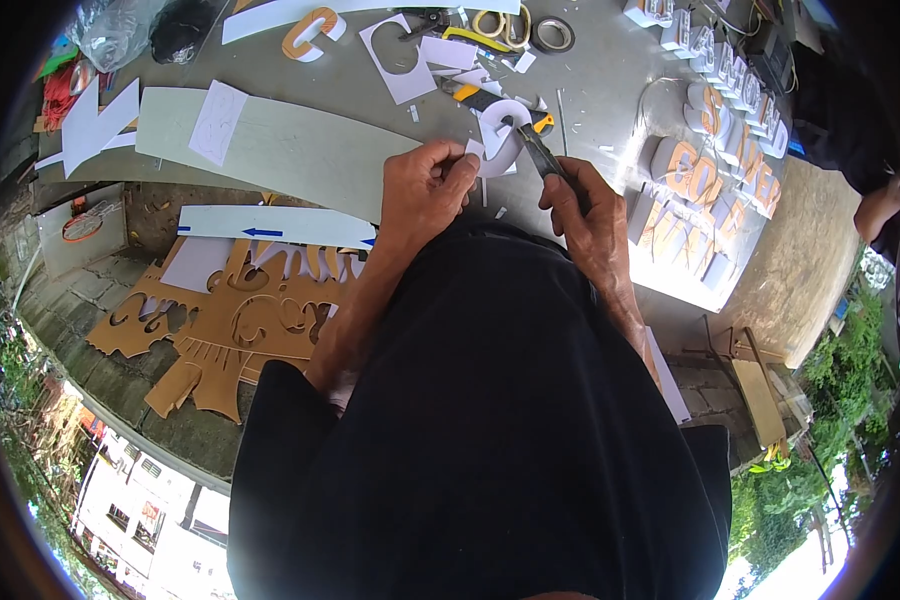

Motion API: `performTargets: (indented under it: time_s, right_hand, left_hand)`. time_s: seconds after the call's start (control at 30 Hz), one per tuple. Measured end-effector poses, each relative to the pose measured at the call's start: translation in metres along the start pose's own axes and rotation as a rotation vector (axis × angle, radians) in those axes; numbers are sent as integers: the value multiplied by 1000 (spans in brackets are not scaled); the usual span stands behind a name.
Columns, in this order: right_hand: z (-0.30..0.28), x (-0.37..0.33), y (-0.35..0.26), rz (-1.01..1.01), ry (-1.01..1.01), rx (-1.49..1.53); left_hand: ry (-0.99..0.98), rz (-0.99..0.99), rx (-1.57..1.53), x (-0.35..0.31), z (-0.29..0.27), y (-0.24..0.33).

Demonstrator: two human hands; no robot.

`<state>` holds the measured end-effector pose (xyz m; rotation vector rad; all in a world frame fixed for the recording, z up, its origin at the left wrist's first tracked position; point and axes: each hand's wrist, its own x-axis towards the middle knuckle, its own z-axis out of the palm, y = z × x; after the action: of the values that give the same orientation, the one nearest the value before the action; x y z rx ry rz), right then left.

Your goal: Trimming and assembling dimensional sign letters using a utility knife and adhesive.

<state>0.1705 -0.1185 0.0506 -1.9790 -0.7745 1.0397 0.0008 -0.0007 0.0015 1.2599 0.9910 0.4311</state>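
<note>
At the table's near edge, my left hand (430, 185) pinches the edge of a small white piece (476, 149) between thumb and fingers. My right hand (590, 205) is closed around a dark pliers-like tool (538, 155). Its tip sits in the hollow of a white curved letter piece (507, 158), between my two hands. Whether the small white piece is joined to the curved one I cannot tell. Just beyond lies a yellow and black utility knife (478, 97), partly under the curved piece. White offcuts are scattered around it.
Beyond the knife lie a cut-out white sheet (395, 62), scissors (515, 28) and a roll of black tape (553, 35). A letter C (314, 34) stands at the back. Finished letters (685, 165) fill the right side. Another person's hand (880, 208) shows at far right. Brown cut-out sheets (240, 320) lie below left.
</note>
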Motion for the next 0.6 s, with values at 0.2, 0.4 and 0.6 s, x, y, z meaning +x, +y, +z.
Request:
performTargets:
  time_s: [0.2,0.4,0.6]
  right_hand:
    - [-5,-1,-5,-56,13,31]
    - [0,-6,-12,-173,-14,55]
    - [-5,-10,-13,-321,-79,30]
  left_hand:
    - [12,75,-9,-2,2,0]
    - [77,346,-30,2,6,-6]
    - [22,317,27,-1,3,-1]
